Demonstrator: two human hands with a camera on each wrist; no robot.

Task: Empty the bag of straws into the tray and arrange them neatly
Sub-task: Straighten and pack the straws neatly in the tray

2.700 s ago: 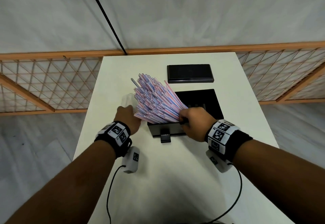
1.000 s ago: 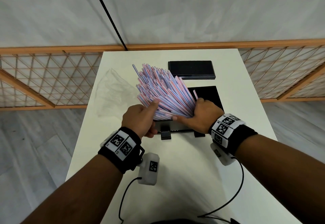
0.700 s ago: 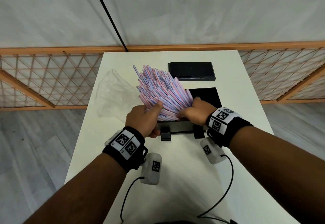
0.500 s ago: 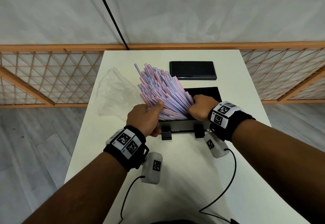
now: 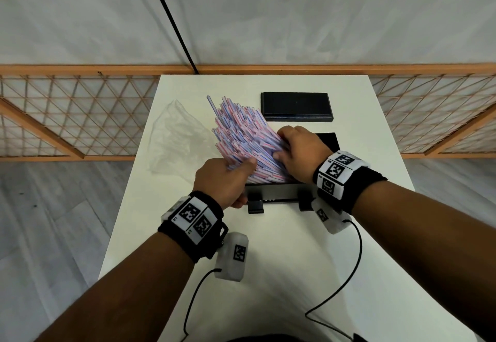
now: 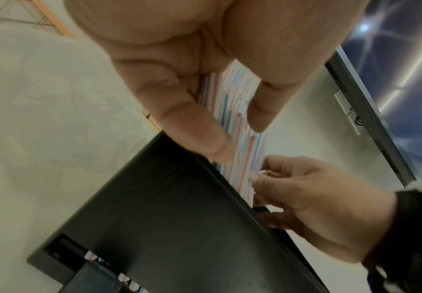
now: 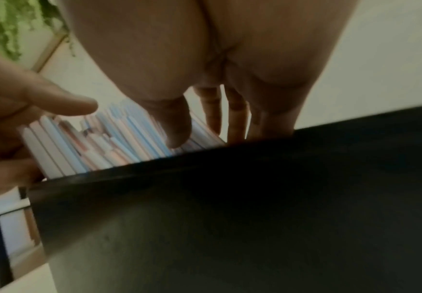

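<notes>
Spillage is the risk I am judging: my left hand and right hand are curling their fingers around the fanned bundle of pink-and-blue striped paper straws, whose near ends are sitting in the black rectangular plastic tray while the far ends are leaning out over its left side. Loosening either side could be letting them slide onto the white desk. Farther left, the emptied clear plastic bag is lying flat; behind, a black flat lid, then orange lattice fencing and grey wall.
</notes>
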